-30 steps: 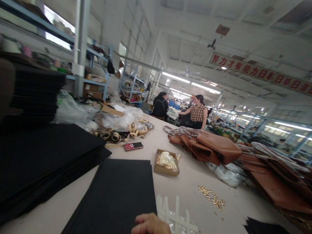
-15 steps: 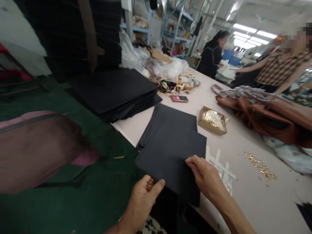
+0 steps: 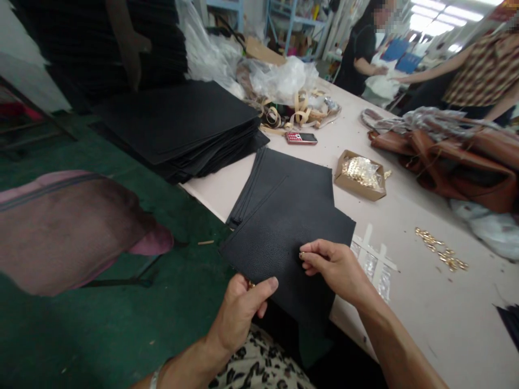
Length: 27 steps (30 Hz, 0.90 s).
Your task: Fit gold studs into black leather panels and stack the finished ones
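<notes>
A black grained leather panel (image 3: 267, 237) lies partly over a stack of similar black panels (image 3: 304, 167) and juts past the table edge toward me. My left hand (image 3: 239, 313) grips its near edge, thumb on top. A bit of gold-coloured metal (image 3: 251, 284) peeks out between that hand's fingers. Over the panel, my right hand (image 3: 336, 267) pinches a small gold-coloured metal piece (image 3: 301, 255); whether it touches the leather I cannot tell. Loose gold-coloured metal pieces (image 3: 440, 248) are scattered on the table to the right.
A cardboard box (image 3: 360, 183) of gold-coloured pieces and a red phone (image 3: 301, 138) sit beyond the panels. Brown bags (image 3: 458, 162) lie at right, a large black stack (image 3: 178, 119) at left. A cloth-covered chair (image 3: 77, 232) stands left. Two people work across the table.
My right hand has shifted left over the panel, and the gold-coloured piece in its fingertips now shows. My left hand has turned, hiding most of its metal. The view has tilted down.
</notes>
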### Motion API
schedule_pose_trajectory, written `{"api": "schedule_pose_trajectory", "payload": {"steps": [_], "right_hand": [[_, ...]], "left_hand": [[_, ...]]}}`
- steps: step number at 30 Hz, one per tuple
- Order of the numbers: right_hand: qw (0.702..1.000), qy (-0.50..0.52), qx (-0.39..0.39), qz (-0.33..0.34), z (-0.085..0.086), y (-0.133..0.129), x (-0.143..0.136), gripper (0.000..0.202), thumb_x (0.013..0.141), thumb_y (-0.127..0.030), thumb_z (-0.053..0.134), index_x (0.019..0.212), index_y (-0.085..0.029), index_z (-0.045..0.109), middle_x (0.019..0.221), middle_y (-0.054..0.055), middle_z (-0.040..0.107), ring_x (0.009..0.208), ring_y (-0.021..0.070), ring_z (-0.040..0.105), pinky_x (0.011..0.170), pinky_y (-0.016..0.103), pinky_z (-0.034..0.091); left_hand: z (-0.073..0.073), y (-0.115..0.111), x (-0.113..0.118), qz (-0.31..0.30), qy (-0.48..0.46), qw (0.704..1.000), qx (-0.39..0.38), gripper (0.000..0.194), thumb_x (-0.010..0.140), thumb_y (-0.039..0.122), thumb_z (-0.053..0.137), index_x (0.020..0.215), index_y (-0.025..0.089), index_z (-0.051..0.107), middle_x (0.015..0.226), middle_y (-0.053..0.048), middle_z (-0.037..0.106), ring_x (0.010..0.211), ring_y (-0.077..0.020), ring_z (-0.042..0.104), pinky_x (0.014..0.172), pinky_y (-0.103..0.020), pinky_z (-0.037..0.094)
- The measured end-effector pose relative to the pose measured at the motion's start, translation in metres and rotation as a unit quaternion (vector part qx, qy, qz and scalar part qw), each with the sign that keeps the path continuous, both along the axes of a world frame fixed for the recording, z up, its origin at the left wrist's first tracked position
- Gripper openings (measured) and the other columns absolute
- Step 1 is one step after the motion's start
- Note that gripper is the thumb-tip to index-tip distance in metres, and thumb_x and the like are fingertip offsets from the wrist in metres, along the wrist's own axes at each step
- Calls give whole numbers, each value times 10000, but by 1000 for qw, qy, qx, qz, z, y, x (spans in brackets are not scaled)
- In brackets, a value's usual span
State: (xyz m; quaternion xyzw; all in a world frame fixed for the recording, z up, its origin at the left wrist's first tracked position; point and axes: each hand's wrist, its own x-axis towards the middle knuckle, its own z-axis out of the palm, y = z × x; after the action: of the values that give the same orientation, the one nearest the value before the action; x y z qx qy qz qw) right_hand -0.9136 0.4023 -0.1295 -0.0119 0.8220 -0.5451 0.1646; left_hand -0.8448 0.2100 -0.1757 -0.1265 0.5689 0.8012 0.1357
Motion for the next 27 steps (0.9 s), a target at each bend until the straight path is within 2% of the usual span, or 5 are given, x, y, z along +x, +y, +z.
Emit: {"api": "schedule_pose_trajectory", "payload": {"steps": [5,10,13,17,27], "right_hand": [[998,-36,38,20,5,-12,-9,170,839,-306,624,868,-167,717,566,-39,588,495,91,561,478,197,487],[998,-47,12,33,2,-13,-15,144,828,-299,636,860,-175,700,536,-70,534,404,57,476,401,163,420],[997,-57,21,41,1,-12,-17,132,810,-297,660,844,-176,699,584,-58,565,420,55,500,409,163,435],[996,-68,23,49,3,-12,-19,124,811,-299,668,839,-181,688,621,-47,593,456,63,547,429,161,453],[995,-99,-3,30,0,-13,-21,180,770,-345,705,798,-192,615,520,-67,551,439,99,566,420,188,475]], "left_hand": [[8,7,-6,-13,-24,999,43,287,772,428,732,774,173,600,560,85,411,427,-42,271,388,-179,310],[10,10,-12,2,-55,996,68,243,745,361,748,849,171,638,592,75,496,406,-36,320,371,-171,330],[9,10,-15,14,-80,993,83,236,750,350,728,706,154,602,603,69,513,374,-9,257,371,-178,340],[6,8,-14,12,-103,990,91,362,741,362,739,544,136,535,588,53,508,365,5,254,381,-189,362],[-1,9,-14,12,-78,995,58,360,757,473,728,715,126,645,645,33,553,404,-18,315,393,-181,398]]}}
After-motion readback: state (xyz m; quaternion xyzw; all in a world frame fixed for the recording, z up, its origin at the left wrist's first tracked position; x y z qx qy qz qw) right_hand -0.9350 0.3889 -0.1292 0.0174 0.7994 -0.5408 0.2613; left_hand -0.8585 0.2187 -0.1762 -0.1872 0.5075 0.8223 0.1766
